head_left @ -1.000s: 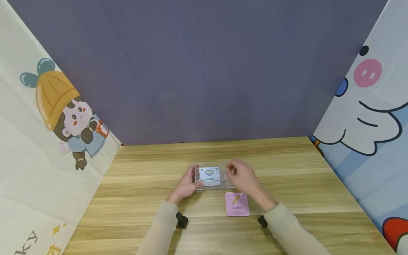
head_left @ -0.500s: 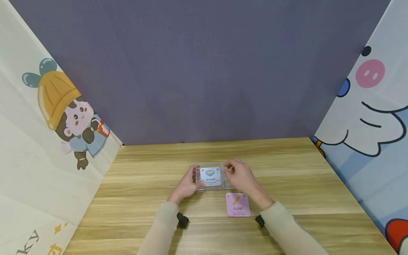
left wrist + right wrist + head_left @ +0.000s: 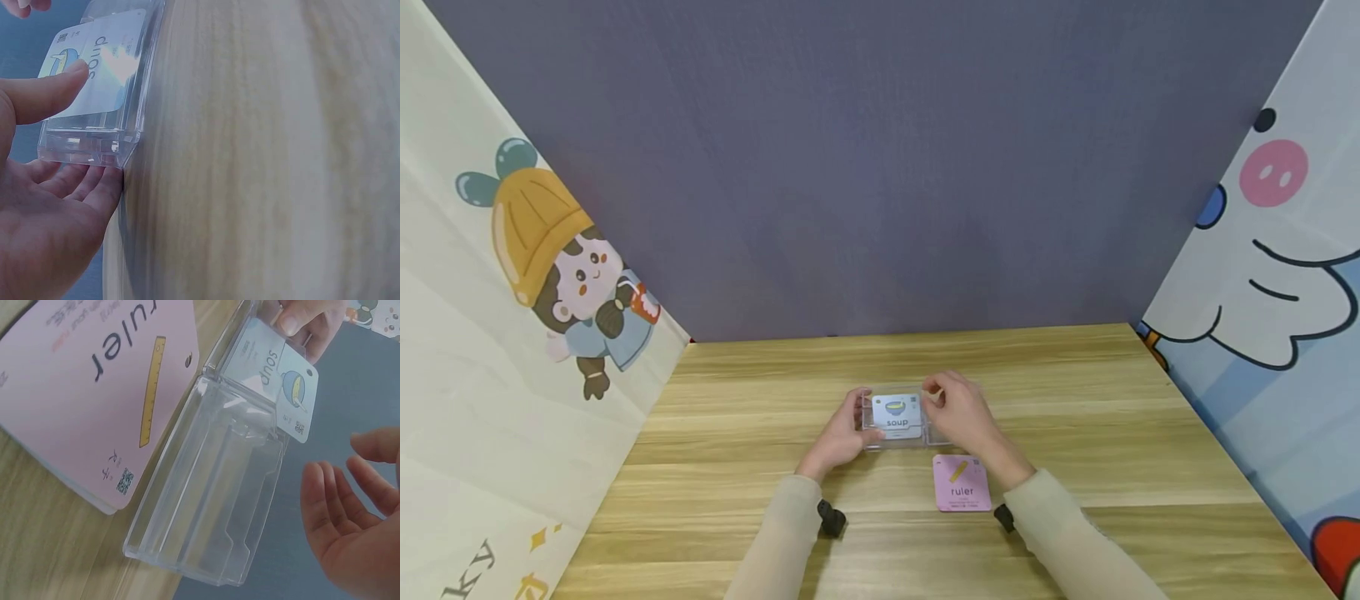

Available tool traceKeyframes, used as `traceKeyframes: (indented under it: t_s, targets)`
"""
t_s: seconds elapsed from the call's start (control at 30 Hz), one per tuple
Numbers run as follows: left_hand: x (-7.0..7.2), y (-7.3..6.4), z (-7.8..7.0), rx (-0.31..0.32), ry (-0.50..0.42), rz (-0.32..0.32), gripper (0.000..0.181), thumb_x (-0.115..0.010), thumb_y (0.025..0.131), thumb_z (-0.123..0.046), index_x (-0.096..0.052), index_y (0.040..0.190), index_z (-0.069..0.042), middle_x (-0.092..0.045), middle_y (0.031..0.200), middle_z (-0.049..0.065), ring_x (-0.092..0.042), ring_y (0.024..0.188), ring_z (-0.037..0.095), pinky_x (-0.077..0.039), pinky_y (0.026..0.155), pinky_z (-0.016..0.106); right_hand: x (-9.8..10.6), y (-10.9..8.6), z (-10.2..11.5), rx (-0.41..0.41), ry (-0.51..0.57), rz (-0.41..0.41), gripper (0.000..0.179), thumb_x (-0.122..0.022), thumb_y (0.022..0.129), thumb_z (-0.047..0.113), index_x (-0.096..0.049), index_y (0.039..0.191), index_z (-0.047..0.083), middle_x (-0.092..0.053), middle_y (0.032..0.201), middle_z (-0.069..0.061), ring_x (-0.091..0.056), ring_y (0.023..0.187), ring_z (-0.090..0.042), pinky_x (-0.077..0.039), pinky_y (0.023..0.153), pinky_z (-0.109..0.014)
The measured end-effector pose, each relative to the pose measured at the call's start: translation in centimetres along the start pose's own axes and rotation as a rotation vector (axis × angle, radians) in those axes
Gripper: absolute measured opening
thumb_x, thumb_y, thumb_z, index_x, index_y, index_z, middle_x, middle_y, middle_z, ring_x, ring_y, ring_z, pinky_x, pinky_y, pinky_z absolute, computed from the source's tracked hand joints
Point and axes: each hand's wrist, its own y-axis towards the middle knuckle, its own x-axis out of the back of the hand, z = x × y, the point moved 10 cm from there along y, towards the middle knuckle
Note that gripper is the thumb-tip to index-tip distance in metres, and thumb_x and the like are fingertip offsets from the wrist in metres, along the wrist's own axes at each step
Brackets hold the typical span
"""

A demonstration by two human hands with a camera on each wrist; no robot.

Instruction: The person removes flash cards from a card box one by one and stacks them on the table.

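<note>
A clear plastic box (image 3: 206,487) with two compartments sits on the table. Its left compartment contains a white card (image 3: 897,410) printed "soup" with a bowl; the right compartment shows nothing inside. My left hand (image 3: 839,435) grips the box's left end, its thumb (image 3: 53,94) over the card and its other fingers against the end wall. Beside the right compartment is my right hand (image 3: 961,408), its fingers loosely bent, thumb apart, nothing between them. Nearer to me lies a pink "ruler" card (image 3: 962,485), which looks like a stack in the right wrist view.
The wood-grain table (image 3: 737,500) runs back to a dark grey-blue panel (image 3: 880,167). Cartoon-printed sheets flank it, one on the left (image 3: 452,333) and one on the right (image 3: 1300,292). A small black device (image 3: 831,518) is on the left wrist.
My right hand has shifted slightly left, toward the soup card. The left hand keeps its hold on the box, and the ruler card stays in place.
</note>
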Motion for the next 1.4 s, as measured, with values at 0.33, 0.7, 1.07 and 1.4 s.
traceKeyframes:
  t_s: [0.33,0.7,1.07,1.4]
  targets:
    - [0.2,0.0,-0.1,-0.023,0.005,-0.007,0.080,-0.079,0.087,-0.007,-0.033,0.152,-0.002,-0.051,0.135,0.021,-0.051,0.129,0.042,-0.039,0.113,0.055,-1.0,0.4,0.5,0.006,-0.042,0.009,0.025,-0.076,0.086,0.012,-0.071,0.109,0.003,-0.068,0.100,-0.006,-0.060,0.078,-0.013,-0.055,0.069,-0.032]
    - [0.3,-0.1,-0.3,-0.026,0.009,-0.003,0.079,-0.078,0.088,-0.007,-0.032,0.153,-0.001,-0.050,0.137,0.022,-0.049,0.131,0.043,-0.037,0.114,0.056,-1.9,0.9,0.1,-0.041,-0.073,0.038,0.023,-0.075,0.089,0.015,-0.071,0.110,0.008,-0.067,0.104,-0.004,-0.061,0.080,-0.014,-0.055,0.071,-0.033]
    - [0.3,-0.3,-0.3,-0.017,0.008,0.004,0.080,-0.077,0.088,-0.007,-0.031,0.153,-0.001,-0.049,0.139,0.022,-0.049,0.132,0.044,-0.037,0.114,0.057,-3.0,1.4,-0.1,-0.035,-0.105,0.088,0.021,-0.074,0.091,0.014,-0.071,0.111,0.009,-0.068,0.106,-0.004,-0.061,0.079,-0.013,-0.056,0.072,-0.033]
    - [0.2,-0.2,-0.2,-0.021,-0.006,-0.002,0.079,-0.076,0.089,-0.006,-0.031,0.153,-0.001,-0.049,0.138,0.022,-0.049,0.131,0.044,-0.039,0.112,0.057,-3.5,1.6,0.0,-0.017,-0.118,0.098,0.018,-0.076,0.087,0.010,-0.071,0.105,0.008,-0.065,0.096,-0.002,-0.061,0.084,-0.018,-0.056,0.077,-0.038]
